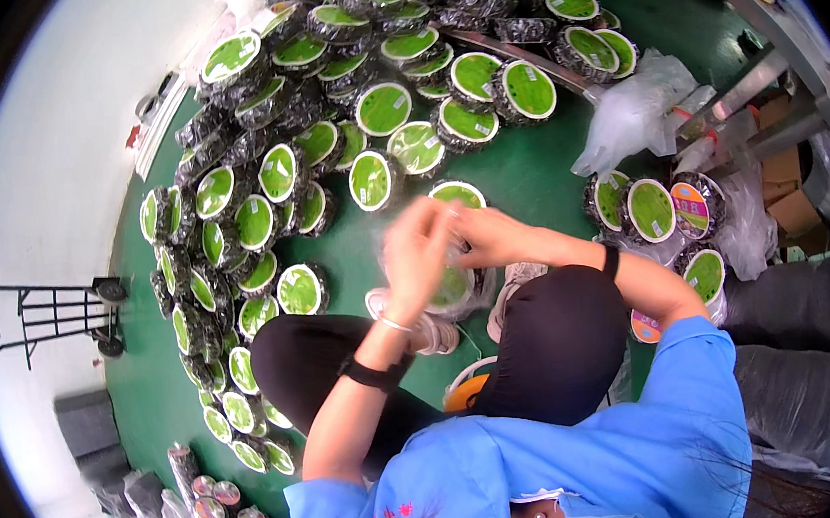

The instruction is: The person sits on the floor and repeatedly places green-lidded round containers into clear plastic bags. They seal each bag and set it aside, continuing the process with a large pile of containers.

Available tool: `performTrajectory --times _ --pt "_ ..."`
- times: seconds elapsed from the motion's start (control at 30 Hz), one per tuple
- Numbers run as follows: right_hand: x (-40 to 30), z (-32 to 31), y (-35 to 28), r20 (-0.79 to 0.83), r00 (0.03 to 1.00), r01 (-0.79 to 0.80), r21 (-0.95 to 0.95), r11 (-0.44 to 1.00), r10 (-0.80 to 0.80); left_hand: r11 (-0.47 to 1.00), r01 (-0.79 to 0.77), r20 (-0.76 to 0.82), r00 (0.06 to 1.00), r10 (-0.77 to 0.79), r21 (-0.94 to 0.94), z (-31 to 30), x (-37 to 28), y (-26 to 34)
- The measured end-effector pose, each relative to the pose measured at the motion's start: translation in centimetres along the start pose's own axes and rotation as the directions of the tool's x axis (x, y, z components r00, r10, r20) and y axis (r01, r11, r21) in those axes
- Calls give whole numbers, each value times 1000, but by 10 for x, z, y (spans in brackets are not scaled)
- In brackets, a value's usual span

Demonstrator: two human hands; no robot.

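My left hand [418, 251], blurred by motion, is raised in front of my knees, its fingers close to those of my right hand [491, 236]. Beneath and between the two hands is a round, green-labelled pack [451, 289] in clear plastic film, partly covered by them. Whether either hand grips the film cannot be told. Just beyond the hands lies another green-labelled round pack [457, 194]. My shoes flank the plastic-covered pack on the floor.
Heaps of black-wrapped round packs with green labels [383, 108] curve ahead and to one side on the green floor. Clear plastic bags [632, 114] lie near a metal frame [740, 82]. A black hand truck [64, 312] leans by the white wall; an orange object [467, 393] sits between my legs.
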State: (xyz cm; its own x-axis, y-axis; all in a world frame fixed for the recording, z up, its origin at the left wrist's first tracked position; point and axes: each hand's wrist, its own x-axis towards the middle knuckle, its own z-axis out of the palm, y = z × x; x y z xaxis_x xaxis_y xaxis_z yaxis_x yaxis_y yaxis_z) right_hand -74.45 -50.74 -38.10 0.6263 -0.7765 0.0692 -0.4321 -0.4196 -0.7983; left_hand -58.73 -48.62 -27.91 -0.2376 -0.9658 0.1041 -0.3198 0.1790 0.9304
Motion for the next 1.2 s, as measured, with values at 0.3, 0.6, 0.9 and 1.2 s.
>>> performTrajectory --times 0.3,0.6,0.9,1.2 --pt "-13 9 18 -202 979 49 420 906 40 637 331 -367 598 -713 -697 -38 -60 -79" --pt "28 111 235 -444 537 -721 201 664 718 919 243 -601 699 -388 -311 -53 -24 -59" --pt "35 -8 130 -427 642 117 876 468 637 860 445 -527 683 -506 -248 -60 -19 -65" --pt "32 -29 -28 92 913 400 -6 916 -398 954 235 -625 721 -300 -187 -29 -8 -46"
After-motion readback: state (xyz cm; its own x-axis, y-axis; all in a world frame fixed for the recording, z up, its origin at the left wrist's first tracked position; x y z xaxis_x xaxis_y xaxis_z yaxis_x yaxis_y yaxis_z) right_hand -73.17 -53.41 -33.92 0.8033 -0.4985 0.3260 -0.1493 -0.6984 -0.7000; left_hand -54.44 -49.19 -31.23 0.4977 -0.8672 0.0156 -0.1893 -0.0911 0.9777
